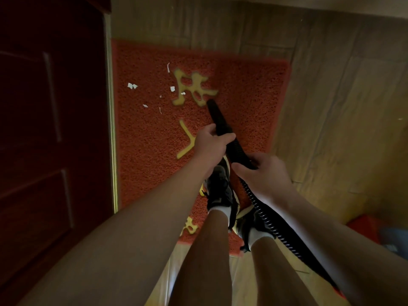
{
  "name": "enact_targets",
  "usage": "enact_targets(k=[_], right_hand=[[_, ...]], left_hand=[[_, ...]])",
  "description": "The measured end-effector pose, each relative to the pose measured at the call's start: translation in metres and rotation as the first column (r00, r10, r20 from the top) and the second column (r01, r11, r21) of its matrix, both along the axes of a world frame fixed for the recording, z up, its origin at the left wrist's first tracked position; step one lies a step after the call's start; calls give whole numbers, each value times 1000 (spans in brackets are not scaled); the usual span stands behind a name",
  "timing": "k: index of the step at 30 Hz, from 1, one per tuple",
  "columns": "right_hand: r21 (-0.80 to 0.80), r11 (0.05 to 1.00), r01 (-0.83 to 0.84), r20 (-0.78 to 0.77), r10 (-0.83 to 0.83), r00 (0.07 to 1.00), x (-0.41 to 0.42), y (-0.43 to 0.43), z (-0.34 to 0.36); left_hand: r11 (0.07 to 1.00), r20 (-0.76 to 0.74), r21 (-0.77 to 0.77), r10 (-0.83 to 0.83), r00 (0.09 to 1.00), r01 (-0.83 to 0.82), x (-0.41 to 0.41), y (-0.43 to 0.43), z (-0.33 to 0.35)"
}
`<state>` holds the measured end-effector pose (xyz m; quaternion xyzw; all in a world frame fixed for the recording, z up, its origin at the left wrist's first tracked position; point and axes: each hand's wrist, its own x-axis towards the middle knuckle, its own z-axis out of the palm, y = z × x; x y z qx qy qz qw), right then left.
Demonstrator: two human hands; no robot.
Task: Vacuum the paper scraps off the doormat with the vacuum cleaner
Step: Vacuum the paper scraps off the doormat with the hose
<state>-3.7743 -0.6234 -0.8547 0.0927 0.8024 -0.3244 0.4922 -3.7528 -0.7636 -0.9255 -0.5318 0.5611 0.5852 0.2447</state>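
Wooden floor (331,107) carries a red bristly doormat (242,85). Left hand (212,146) grips the black vacuum nozzle (217,117); right hand (262,173), just behind, grips its ribbed black hose (237,149). White paper scraps (132,86) lie beyond the left hand.

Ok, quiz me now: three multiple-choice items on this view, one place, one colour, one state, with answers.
1. Where do the white paper scraps lie from the tip of the black vacuum nozzle?
A) towards the dark red door
B) towards the shoes
C) on the wooden floor

2. What colour is the coarse looped doormat?
A) grey
B) red with yellow characters
C) blue

3. How is the black ribbed hose held?
A) lying loose
B) one hand only
C) left hand on nozzle, right hand on hose

Answers:
1 A, scraps sit door-side of the tip.
2 B, red pile, yellow signs.
3 C, both hands curl round it.
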Motion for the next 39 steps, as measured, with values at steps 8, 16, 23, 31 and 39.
enact_targets(k=[8, 16, 23, 31, 39], right_hand=[[-18, 1000, -16, 26, 16, 1000, 4, -15, 2], [-36, 998, -49, 25, 50, 998, 7, -34, -2], [-6, 994, -105, -4, 105, 994, 4, -51, -9], [-20, 992, -128, -12, 128, 992, -4, -68, -13], [-24, 987, -160, -22, 159, 987, -12, -81, -17]], left_hand=[[998, 9, 30, 48, 999, -48, 12, -15, 2], [995, 16, 13, 104, 995, -104, 19, -31, 2], [992, 1, -37, 119, 993, -119, 19, -47, -1], [989, -25, -52, 139, 990, -141, 13, -64, -5], [986, -42, -68, 153, 987, -155, 9, -76, -12]])
